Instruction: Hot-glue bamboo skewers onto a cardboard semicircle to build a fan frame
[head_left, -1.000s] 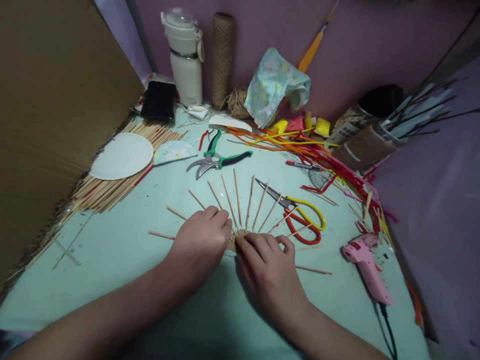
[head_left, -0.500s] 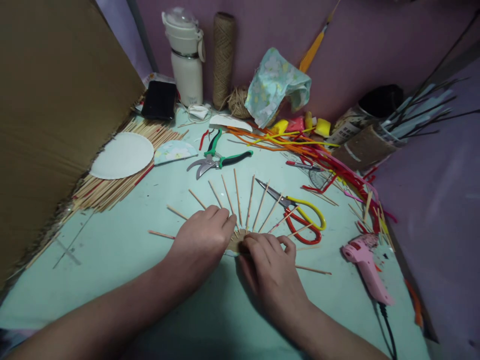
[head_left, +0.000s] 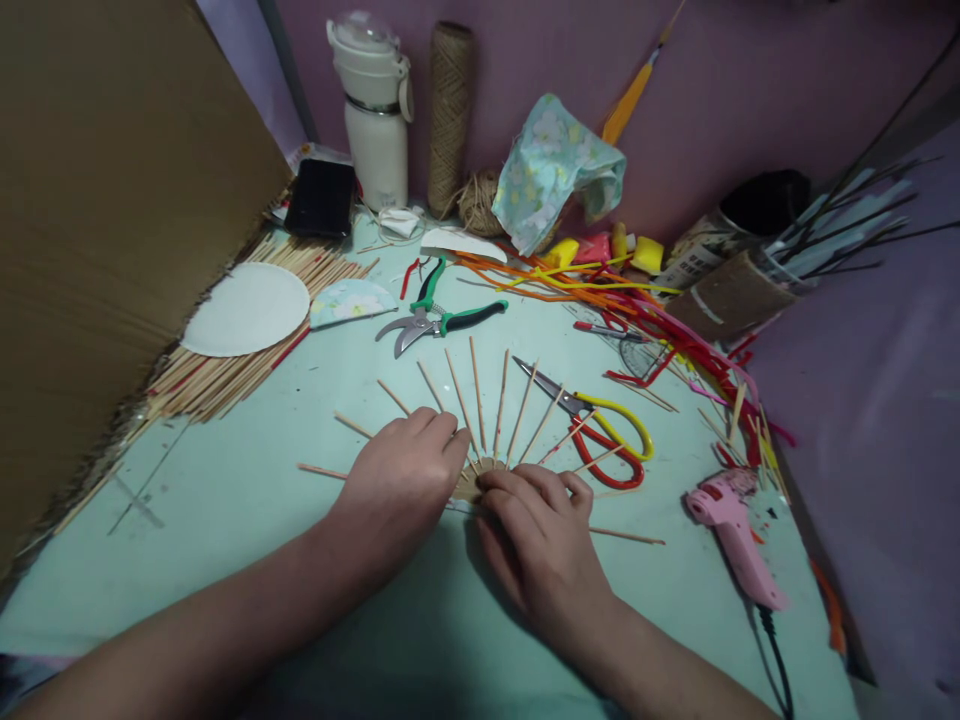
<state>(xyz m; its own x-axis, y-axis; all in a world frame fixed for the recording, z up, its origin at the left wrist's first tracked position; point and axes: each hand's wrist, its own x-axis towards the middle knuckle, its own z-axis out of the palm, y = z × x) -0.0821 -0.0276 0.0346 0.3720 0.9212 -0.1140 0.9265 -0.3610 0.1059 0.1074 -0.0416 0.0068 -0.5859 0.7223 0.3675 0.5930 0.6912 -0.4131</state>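
Fingertips of our right hand (head_left: 541, 530) have slid slightly left over the brown disc (head_left: 469, 488) since the earlier frame, while our left hand (head_left: 409, 465) has barely moved. The disc lies between our 2 hands, thin sticks (head_left: 478, 393) fanning out beyond it. Our left fingers are curled in at its edge, though whether they pinch a stick is hidden from us; our right fingers are bent, tips touching the disc, and we can't make out a grip. Uneven pressure, we judge, could twist a stick loose, and the scissors (head_left: 575, 403) beneath the fan could snag its ends. Our pale green tabletop (head_left: 247, 500) also bears pruning shears (head_left: 472, 317) and a pink glue gun (head_left: 739, 540); a purple wall (head_left: 712, 80) rises behind
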